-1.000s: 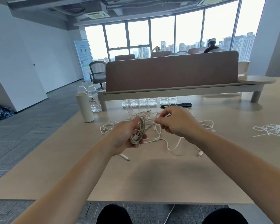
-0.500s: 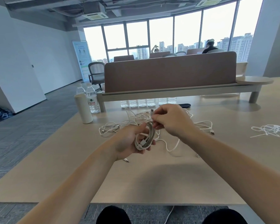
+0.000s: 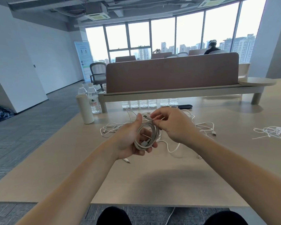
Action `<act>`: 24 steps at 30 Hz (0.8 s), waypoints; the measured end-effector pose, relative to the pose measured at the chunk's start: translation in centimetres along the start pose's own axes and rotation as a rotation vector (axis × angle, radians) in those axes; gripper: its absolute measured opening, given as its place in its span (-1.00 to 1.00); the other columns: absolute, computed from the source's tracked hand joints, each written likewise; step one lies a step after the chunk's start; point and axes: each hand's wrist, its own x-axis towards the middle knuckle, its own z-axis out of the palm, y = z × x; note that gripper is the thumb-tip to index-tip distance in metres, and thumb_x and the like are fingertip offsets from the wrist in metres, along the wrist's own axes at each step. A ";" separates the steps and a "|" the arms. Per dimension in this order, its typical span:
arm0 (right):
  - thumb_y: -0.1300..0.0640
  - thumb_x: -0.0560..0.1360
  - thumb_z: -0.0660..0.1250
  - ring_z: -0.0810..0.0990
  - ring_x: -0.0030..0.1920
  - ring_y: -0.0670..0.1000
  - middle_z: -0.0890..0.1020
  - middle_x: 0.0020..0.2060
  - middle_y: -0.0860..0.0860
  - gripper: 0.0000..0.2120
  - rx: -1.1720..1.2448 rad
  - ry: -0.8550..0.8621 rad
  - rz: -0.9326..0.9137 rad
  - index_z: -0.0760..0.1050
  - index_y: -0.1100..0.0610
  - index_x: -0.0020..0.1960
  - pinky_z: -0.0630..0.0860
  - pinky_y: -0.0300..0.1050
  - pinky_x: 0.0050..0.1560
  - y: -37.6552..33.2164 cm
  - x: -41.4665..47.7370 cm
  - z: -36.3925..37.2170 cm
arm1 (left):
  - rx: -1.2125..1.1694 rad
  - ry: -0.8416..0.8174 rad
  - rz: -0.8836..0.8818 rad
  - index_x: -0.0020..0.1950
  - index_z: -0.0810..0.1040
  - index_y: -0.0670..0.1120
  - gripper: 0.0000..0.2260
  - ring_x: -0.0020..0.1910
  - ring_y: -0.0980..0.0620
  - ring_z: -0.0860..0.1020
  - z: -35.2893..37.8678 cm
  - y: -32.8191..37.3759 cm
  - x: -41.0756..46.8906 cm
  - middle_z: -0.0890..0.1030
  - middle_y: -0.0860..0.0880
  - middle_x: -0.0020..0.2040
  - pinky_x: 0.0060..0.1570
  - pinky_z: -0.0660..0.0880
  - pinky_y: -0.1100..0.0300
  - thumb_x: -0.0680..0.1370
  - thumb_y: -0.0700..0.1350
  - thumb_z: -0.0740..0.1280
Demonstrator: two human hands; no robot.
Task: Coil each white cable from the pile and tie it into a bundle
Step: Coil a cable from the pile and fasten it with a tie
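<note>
A coiled white cable of several loops sits in my left hand, thumb up along its left side and fingers curled under it. At the top of the coil my right hand pinches the cable's free end with its plug between thumb and fingertips. Both hands hover above the table. Behind them lies the pile of loose white cables, spread from the middle leftwards and rightwards; part of it is hidden by my hands.
A white flask and water bottles stand at the back left of the wooden table. More bottles line up under a brown desk divider. Another tangle of white ties lies at the right. A dark flat object sits behind the pile.
The coil has turned in my left hand to face me, its loops now open to view. My right hand moved in closer and now pinches the plug end at the coil's top.
</note>
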 end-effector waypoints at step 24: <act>0.06 0.53 0.45 0.48 -0.45 -0.27 0.61 -0.38 -0.15 -0.90 0.022 -0.099 0.063 0.70 0.05 0.00 0.40 -0.30 -0.24 1.4 0.3 -0.2 | 0.112 -0.015 -0.032 -0.07 0.55 -0.22 -0.43 -0.38 -0.10 0.46 0.4 0.1 0.5 0.61 -0.30 -0.17 -0.47 0.16 0.19 0.69 0.19 -0.04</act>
